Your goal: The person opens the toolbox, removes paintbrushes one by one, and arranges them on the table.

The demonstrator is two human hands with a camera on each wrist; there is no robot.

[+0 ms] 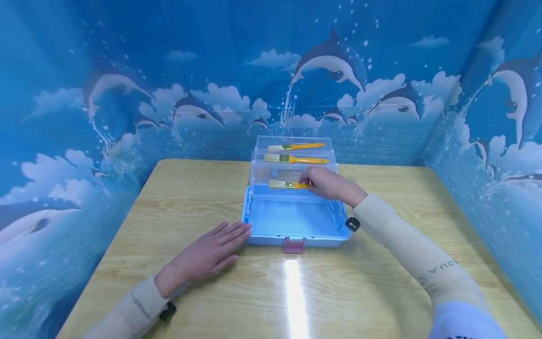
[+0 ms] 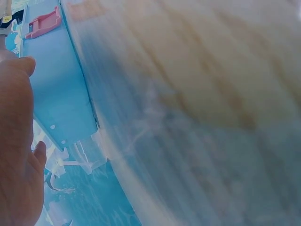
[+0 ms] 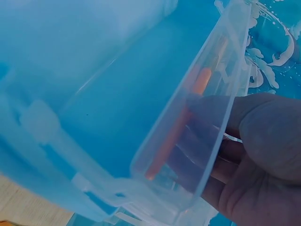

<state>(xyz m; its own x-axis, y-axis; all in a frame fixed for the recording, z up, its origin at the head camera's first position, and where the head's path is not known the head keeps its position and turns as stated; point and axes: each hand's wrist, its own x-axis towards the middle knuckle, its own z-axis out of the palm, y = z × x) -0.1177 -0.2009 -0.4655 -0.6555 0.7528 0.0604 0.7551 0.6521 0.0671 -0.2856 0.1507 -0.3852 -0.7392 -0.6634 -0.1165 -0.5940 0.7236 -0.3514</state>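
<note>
A blue box (image 1: 296,219) stands open, with stepped clear trays rising at its back. In the lowest tray (image 3: 211,157) my right hand (image 1: 328,182) pinches the yellow handle of a paintbrush (image 1: 282,184), whose pale bristles point left. Seen through the tray's clear wall in the right wrist view, the handle (image 3: 170,136) slants beside my fingers. Two more paintbrushes lie above it, one in the top tray (image 1: 311,146) and a wider one (image 1: 302,159) in the middle tray. My left hand (image 1: 209,252) is stretched out flat, fingertips at the box's left front corner.
A pink latch (image 1: 294,246) hangs at the box's front. The box stands on a wood-grain table (image 1: 190,188), with a bright light reflection in front of it. Blue dolphin-print cloth (image 1: 237,56) encloses the table's back and sides.
</note>
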